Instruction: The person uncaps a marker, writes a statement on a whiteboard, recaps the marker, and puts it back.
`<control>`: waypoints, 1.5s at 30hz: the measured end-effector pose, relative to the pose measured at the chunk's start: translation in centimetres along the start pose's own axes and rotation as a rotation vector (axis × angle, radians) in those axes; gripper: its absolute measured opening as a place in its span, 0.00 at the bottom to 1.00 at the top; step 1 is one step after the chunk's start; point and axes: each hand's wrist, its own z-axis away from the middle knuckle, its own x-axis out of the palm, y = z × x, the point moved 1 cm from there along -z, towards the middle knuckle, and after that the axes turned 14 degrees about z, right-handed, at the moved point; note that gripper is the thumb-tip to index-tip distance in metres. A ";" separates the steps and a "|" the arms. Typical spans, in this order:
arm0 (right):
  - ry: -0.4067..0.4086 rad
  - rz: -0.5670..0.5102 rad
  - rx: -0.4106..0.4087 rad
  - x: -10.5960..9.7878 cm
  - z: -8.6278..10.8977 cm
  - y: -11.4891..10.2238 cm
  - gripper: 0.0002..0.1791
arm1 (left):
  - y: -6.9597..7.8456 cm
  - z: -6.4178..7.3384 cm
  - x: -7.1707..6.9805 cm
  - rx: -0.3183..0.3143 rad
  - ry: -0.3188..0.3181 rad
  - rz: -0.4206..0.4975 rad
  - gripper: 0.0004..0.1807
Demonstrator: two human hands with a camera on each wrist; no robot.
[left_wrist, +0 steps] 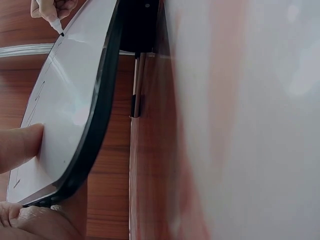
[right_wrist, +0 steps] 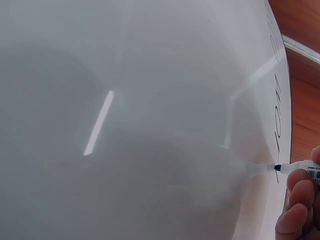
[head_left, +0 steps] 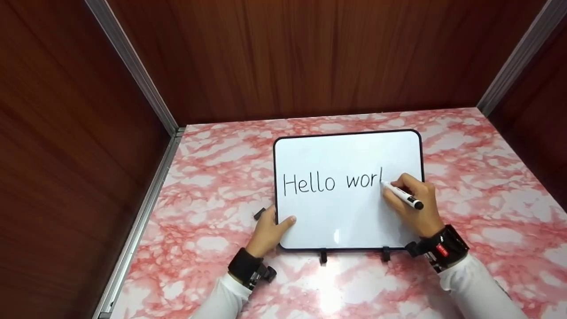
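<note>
"What are the two hands about?"

"The right hand (head_left: 418, 217) pinches one white marker (head_left: 403, 195), black at its rear end, with its dark tip on the board; the left hand (head_left: 268, 230) grips the left edge of one whiteboard (head_left: 328, 221), thumb across the face; its other fingers are mostly hidden behind the board in the head view, and the left wrist view cuts that hand off."

"And the right one, close up?"

"Cut off as well; the right wrist view keeps only some fingertips and the front of the marker, with print too small to read."

"How does the board look?"

"White, glossy, round-cornered, thinly framed in black; it stands on the table (head_left: 208, 199), between the hands; black handwriting (head_left: 308, 184) reads 'Hello wor', then one upright stroke that meets the marker tip."

"Count the rest for me."

"Two dark feet (head_left: 323, 256) at the lower edge; one dark piece (head_left: 260, 214) by the left hand, partly covered, hard to identify; two black wristbands (head_left: 245, 266), two white sleeves (head_left: 478, 283) cut off below; beyond the red-and-white marbled tabletop, three brown wood-grain panels (head_left: 310, 57)."
</note>
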 end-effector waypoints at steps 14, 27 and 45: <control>-0.020 -0.008 -0.028 -0.2 0.6 0.0 0.14 | -0.1 0.0 0.1 -0.019 -0.007 0.058 0.23; 0.015 0.023 -0.023 -0.7 0.3 0.1 0.13 | -0.2 -0.1 0.1 -0.032 0.002 0.063 0.21; 0.006 0.018 0.038 -1.9 -0.4 0.9 0.10 | -0.1 0.0 0.0 0.001 -0.007 0.024 0.23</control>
